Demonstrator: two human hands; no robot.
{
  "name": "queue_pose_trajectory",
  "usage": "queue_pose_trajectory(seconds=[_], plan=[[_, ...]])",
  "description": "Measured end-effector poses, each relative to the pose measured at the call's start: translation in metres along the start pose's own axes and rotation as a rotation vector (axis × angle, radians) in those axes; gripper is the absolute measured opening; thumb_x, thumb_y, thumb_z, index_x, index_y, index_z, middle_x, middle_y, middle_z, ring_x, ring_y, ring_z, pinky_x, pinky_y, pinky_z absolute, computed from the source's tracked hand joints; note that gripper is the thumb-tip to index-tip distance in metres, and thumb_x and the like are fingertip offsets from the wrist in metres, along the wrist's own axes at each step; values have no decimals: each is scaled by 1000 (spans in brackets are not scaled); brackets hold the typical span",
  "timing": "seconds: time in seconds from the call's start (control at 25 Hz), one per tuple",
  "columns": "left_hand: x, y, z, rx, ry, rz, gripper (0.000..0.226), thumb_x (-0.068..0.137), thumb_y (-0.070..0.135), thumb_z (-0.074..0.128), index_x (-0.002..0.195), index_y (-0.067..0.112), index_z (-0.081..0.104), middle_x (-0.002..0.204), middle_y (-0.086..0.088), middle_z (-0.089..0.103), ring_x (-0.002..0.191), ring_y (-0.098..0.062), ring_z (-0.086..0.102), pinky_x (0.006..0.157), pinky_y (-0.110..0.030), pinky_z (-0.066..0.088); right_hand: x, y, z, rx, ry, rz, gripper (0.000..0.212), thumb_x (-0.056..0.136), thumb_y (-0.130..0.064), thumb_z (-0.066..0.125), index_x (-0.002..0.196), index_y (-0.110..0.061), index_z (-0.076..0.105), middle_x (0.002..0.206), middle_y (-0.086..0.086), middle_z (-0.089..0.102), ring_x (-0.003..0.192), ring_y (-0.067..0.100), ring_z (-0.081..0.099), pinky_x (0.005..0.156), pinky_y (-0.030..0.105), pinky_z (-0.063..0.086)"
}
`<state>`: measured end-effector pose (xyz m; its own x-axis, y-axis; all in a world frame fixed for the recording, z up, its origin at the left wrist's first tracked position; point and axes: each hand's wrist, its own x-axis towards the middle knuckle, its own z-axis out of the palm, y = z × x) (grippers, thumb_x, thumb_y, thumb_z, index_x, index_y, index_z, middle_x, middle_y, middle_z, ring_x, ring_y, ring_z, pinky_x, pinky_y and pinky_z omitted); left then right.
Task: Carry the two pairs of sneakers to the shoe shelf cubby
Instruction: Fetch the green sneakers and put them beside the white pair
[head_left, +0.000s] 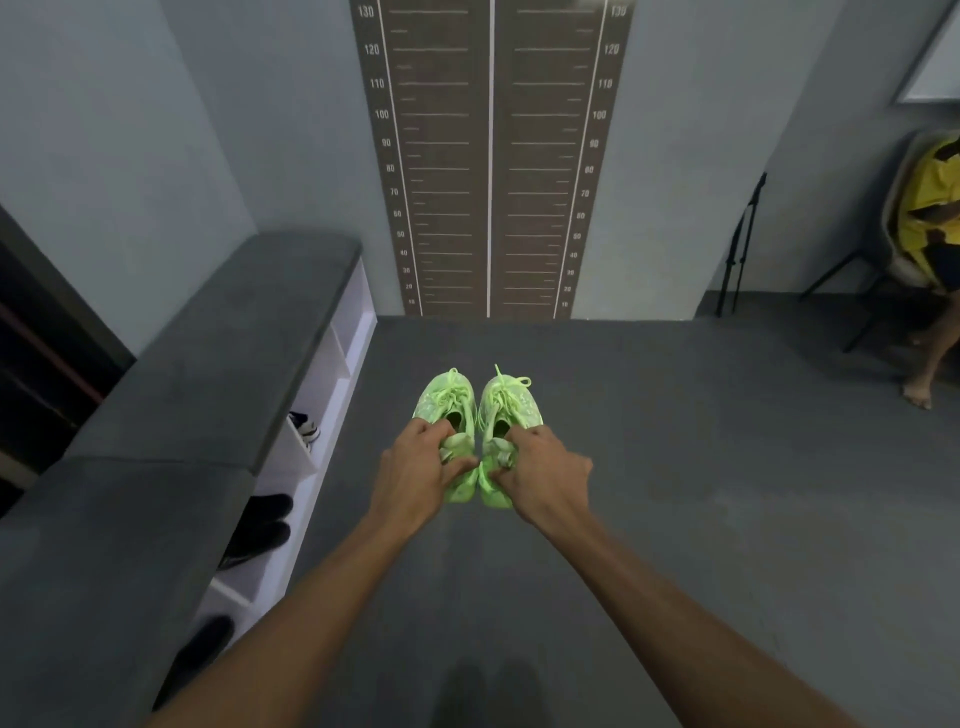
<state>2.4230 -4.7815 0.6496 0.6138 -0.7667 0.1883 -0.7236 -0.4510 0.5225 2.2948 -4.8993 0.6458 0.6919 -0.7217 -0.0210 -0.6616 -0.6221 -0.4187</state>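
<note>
Gripping at the heel collars, both hands are seen at the centre of the frame, each closed on one shoe of a neon green pair. The left hand (423, 470) is clamped on the left sneaker (448, 402), the right hand (543, 475) on the right sneaker (508, 402). The two shoes are held side by side, toes pointed away, over the grey floor (675, 467); whether the soles touch the floor cannot be told.

At the left of the frame a white shoe shelf (332, 374) under a grey padded top (218, 364) is noted. Dark shoes (260, 525) are lodged in a lower-left cubby, and what appears to be a white-and-dark sneaker (306, 428) in the cubby beyond.

A height chart (491, 156) is fixed to the far wall. A seated person (930, 218) is partly visible at the right edge.
</note>
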Motion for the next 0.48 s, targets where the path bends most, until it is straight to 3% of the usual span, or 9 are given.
queue_pose_trajectory(seconds=[0.48], plan=[[377,-110,36,-87,-25,-33,38,71,35,84,94,21,57,94,4,47,78,-17,53,67,-27,37,393,-42,12,-56,5,-1,20,83,-36,67,96,-28,54,113,-3,56,95,28,62,86,48,42]])
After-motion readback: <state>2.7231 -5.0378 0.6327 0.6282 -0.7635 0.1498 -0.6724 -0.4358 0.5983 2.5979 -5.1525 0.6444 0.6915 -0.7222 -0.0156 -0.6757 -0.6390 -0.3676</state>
